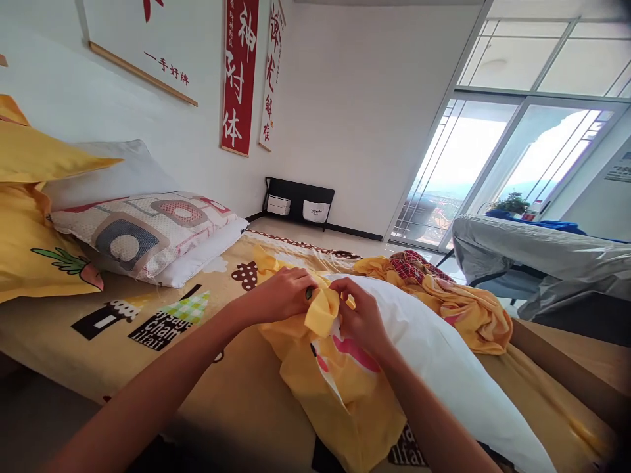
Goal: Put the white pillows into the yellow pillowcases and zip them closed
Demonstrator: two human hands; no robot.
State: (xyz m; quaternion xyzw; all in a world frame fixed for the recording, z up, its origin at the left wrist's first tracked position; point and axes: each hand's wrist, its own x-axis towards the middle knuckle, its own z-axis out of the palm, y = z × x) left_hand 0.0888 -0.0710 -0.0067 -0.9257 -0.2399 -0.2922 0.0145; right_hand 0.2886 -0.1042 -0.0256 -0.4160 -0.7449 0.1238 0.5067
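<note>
A yellow pillowcase [340, 401] with pink markings hangs bunched over the edge of the patterned bed sheet [207, 374]. My left hand [290, 293] pinches its gathered upper edge, fingers closed. On the other side of the folded edge, my right hand [362, 318] grips the cloth too, its thumb and fingers bent around it. Both hands are close together, with a raised fold of yellow fabric between them. Right beside my right hand lies a plump white pillow [434, 348], partly behind my forearm. Whether any of it is inside the pillowcase is hidden.
Another person's forearm [562, 368] reaches in from the right towards crumpled yellow cloth [458, 312]. A patterned pillow [158, 230] and yellow pillows [44, 243] lie at the left. A covered table [532, 246] stands right; a black rack [296, 200] is against the wall.
</note>
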